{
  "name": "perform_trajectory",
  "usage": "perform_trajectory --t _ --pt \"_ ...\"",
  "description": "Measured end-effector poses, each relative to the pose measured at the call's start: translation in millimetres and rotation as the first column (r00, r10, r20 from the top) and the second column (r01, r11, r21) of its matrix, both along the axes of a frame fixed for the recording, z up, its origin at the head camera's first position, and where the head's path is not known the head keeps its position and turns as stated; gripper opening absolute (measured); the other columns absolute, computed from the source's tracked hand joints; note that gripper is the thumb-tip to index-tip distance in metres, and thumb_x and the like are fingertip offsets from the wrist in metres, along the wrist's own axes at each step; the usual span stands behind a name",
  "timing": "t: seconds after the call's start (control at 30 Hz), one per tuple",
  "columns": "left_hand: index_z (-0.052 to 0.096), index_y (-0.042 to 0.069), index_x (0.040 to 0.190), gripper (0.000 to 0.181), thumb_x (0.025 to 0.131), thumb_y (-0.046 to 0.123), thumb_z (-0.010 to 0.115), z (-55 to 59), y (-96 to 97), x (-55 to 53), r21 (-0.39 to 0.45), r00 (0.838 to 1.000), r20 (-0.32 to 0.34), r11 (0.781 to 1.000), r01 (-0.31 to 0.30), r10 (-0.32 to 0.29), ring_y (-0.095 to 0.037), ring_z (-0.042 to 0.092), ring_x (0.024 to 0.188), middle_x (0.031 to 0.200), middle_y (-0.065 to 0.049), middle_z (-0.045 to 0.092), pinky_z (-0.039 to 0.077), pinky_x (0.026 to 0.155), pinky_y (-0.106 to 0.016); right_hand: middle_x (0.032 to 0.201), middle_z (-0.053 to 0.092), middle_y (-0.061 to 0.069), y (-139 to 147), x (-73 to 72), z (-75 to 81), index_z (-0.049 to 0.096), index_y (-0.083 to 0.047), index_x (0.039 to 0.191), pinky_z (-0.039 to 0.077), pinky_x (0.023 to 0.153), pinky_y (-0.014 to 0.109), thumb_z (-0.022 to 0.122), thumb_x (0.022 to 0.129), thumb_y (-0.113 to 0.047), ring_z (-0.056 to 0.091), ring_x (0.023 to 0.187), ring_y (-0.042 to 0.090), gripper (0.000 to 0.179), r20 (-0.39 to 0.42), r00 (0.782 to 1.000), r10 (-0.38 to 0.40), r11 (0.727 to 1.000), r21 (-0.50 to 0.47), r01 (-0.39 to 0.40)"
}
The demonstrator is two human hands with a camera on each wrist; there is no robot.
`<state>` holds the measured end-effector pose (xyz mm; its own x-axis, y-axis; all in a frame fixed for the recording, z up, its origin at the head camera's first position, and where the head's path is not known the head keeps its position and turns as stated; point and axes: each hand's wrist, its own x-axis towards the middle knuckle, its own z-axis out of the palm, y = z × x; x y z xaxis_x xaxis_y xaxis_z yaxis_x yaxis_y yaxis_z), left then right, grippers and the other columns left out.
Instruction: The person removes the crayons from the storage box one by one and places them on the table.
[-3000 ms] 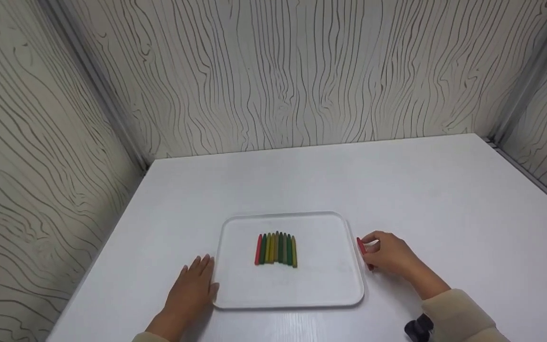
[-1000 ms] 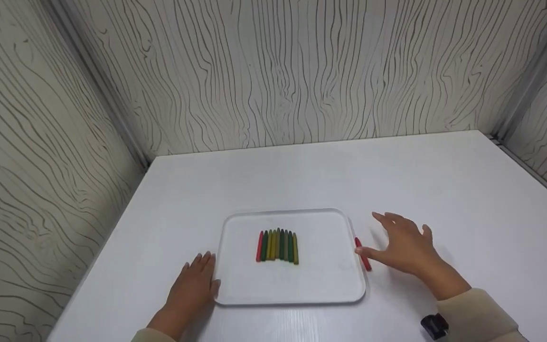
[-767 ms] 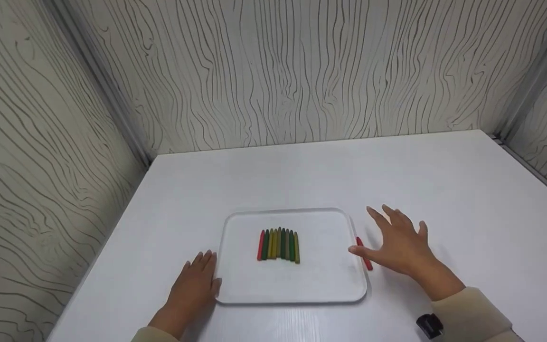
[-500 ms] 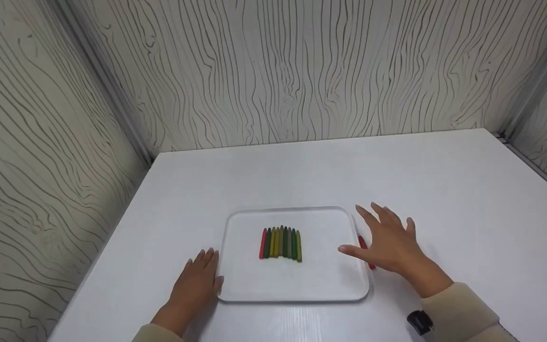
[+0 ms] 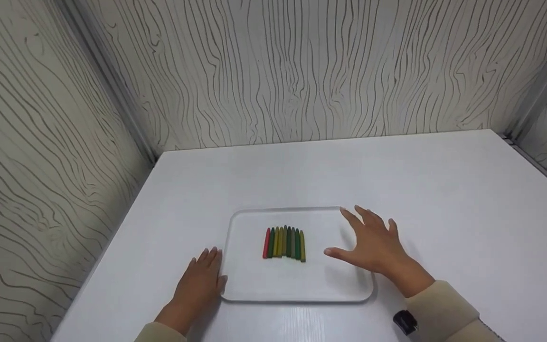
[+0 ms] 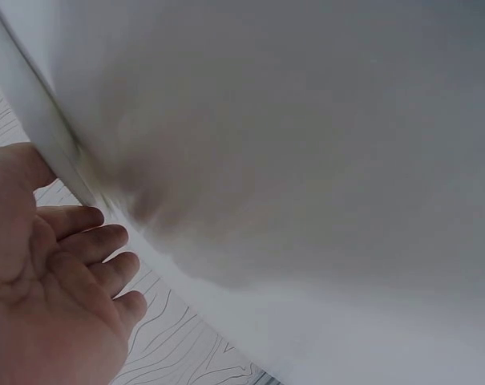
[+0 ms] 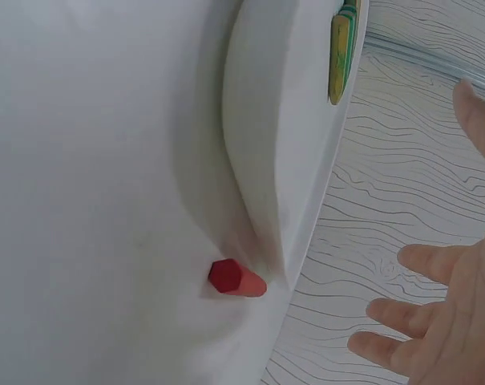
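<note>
A row of crayons (image 5: 284, 243) in red, greens and yellows lies side by side on a white tray (image 5: 254, 287). Over the tray's right side hovers my right hand (image 5: 375, 244), fingers spread and holding nothing. A loose red crayon (image 7: 238, 278) lies on the table against the tray's outer right side, as the right wrist view shows; in the head view my hand hides it. My left hand (image 5: 198, 282) rests at the tray's left edge, fingers fairly straight and thumb at the rim. In the left wrist view its palm and fingertips show beside the rim.
The white table (image 5: 273, 175) extends behind and to both sides of the tray. Wood-grain patterned panels (image 5: 292, 71) stand at the back, left and right. A black device (image 5: 405, 322) sits at my right sleeve.
My right hand has let go of the red crayon beside the tray, spread its fingers and moved left over the tray. The left hand stays at the tray's edge.
</note>
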<state>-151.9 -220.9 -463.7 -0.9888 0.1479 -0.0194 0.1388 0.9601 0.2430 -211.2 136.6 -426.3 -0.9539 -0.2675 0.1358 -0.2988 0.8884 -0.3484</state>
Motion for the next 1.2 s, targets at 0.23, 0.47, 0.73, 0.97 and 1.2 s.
perform_trajectory --t 0.23,0.47,0.73,0.97,1.2 --pt "0.041 -0.008 0.139 0.056 0.095 0.022 0.058 1.1 -0.2 1.2 0.025 1.0 -0.013 0.999 0.021 -0.021 -0.04 0.029 0.136 0.144 -0.022 0.039 0.021 0.111 -0.056 0.146 0.036 0.022 -13 0.1 -4.1 0.04 -0.011 0.146 0.015 0.099 0.075 0.054 0.071 -0.081 0.033 0.131 0.044 0.103 0.022 0.999 0.028 0.999 0.018 -0.028" --pt "0.041 -0.007 0.14 0.056 0.095 0.023 0.058 -2.1 -0.3 0.7 0.014 1.0 -0.012 1.0 -0.005 0.005 -0.038 0.029 0.137 0.145 -0.02 0.039 0.021 0.112 -0.054 0.145 0.037 0.02 -26 -1.9 -9.2 0.041 -0.013 0.145 0.018 0.1 0.073 0.055 0.071 -0.08 0.034 0.132 0.041 0.102 0.032 0.998 0.05 0.998 0.025 -0.051" --pt "0.041 -0.007 0.139 0.057 0.095 0.023 0.059 -1.7 0.5 -0.3 0.014 1.0 -0.013 1.0 0.002 -0.002 -0.039 0.029 0.136 0.145 -0.022 0.039 0.021 0.111 -0.054 0.144 0.04 0.018 -41 -3.9 -15.0 0.042 -0.015 0.145 0.022 0.1 0.071 0.058 0.069 -0.079 0.036 0.131 0.037 0.1 0.059 0.996 0.061 0.997 0.046 -0.064" --pt "0.041 -0.007 0.14 0.056 0.095 0.023 0.057 -2.5 1.6 -1.4 0.028 1.0 0.0 1.0 -0.003 0.003 -0.038 0.028 0.137 0.145 -0.021 0.039 0.02 0.112 -0.053 0.143 0.042 0.015 -50 -4.5 -19.1 0.043 -0.017 0.144 0.027 0.099 0.066 0.057 0.067 -0.081 0.038 0.129 0.036 0.101 0.069 0.995 0.068 0.995 0.064 -0.072" --pt "0.04 -0.007 0.14 0.055 0.095 0.023 0.056 -0.1 1.4 0.5 0.015 1.0 0.003 1.0 -0.004 0.004 -0.038 0.028 0.137 0.146 -0.021 0.037 0.02 0.112 -0.053 0.138 0.046 0.012 -60 -7.9 -22.0 0.045 -0.016 0.143 0.033 0.095 0.058 0.061 0.067 -0.079 0.042 0.124 0.035 0.1 0.067 0.996 0.065 0.995 0.076 -0.07"
